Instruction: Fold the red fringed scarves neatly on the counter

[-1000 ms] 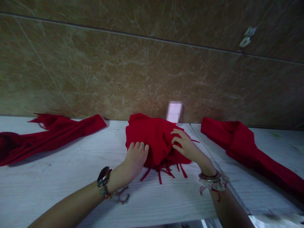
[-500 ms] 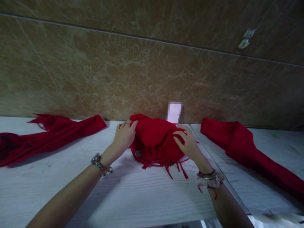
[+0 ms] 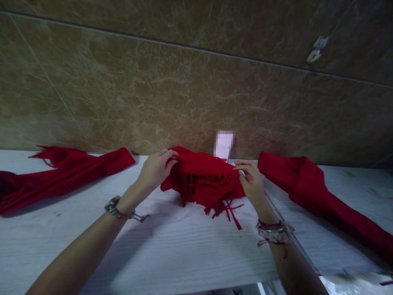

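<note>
A folded red scarf with fringe [image 3: 202,180] lies on the white table [image 3: 184,254] close to the wall. My left hand [image 3: 156,169] is closed on the scarf's left edge, fingers curled over the cloth. My right hand [image 3: 253,182] pinches the scarf's right edge. The fringe hangs over the near side, between my two hands. Both wrists wear bracelets.
Another red scarf [image 3: 64,174] stretches along the table at the left. A third red scarf [image 3: 316,196] lies at the right. A small white tag [image 3: 224,144] stands against the brown marble wall [image 3: 184,90] behind the middle scarf. The table's near edge runs along the bottom.
Both hands moved from the scarf's top and near side to its left and right edges, farther back. The fringed end has been turned up onto the bundle and shifted toward the wall.
</note>
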{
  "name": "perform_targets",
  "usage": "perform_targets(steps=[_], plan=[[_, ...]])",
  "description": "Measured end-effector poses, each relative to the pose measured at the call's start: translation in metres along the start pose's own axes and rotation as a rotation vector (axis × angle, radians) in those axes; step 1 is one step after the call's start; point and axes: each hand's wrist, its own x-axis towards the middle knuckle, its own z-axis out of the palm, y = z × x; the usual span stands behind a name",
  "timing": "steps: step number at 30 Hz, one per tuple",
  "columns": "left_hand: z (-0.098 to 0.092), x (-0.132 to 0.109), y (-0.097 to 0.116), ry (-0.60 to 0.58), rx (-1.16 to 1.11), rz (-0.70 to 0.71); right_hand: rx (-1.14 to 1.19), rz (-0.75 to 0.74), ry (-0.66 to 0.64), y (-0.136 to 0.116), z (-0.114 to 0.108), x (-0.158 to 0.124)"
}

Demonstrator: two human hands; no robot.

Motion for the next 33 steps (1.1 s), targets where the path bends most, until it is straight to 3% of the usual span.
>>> perform_targets(steps=[2,3,7,12,15,19,22,26,27,29,31,33], plan=[[-0.01,0.0,-0.006,0.064,0.085,-0.059,0.004,0.011,-0.029,-0.001,-0.002,0.002],[-0.012,-0.001,-0.008,0.028,0.155,-0.079,-0.016,0.004,-0.083,0.001,-0.002,0.002],[-0.009,-0.006,-0.01,-0.279,0.343,-0.107,-0.175,0.026,-0.205,0.025,0.005,-0.002],[0.014,-0.013,0.015,-0.218,0.202,-0.044,-0.285,0.193,-0.166,0.066,0.005,-0.008],[0.032,-0.02,0.026,-0.348,0.053,0.049,-0.214,0.313,-0.246,0.076,0.007,-0.01],[0.046,-0.024,0.023,-0.461,-0.021,0.039,-0.022,0.34,-0.387,0.06,0.022,-0.013],[0.044,-0.019,0.013,-0.386,-0.047,0.042,0.073,0.232,-0.408,0.027,0.032,-0.016],[0.037,-0.011,-0.001,-0.251,-0.065,0.188,0.191,-0.017,-0.613,-0.015,0.029,-0.017],[0.035,-0.01,-0.005,-0.238,-0.054,0.213,0.18,-0.017,-0.594,-0.018,0.025,-0.015],[0.032,-0.01,-0.011,-0.247,-0.02,0.238,0.095,0.076,-0.431,-0.013,0.017,-0.009],[0.03,-0.008,-0.014,-0.288,0.009,0.243,-0.053,0.212,-0.226,0.006,0.009,-0.004],[0.028,-0.001,-0.012,-0.351,0.027,0.263,-0.208,0.293,-0.157,0.031,0.003,-0.002]])
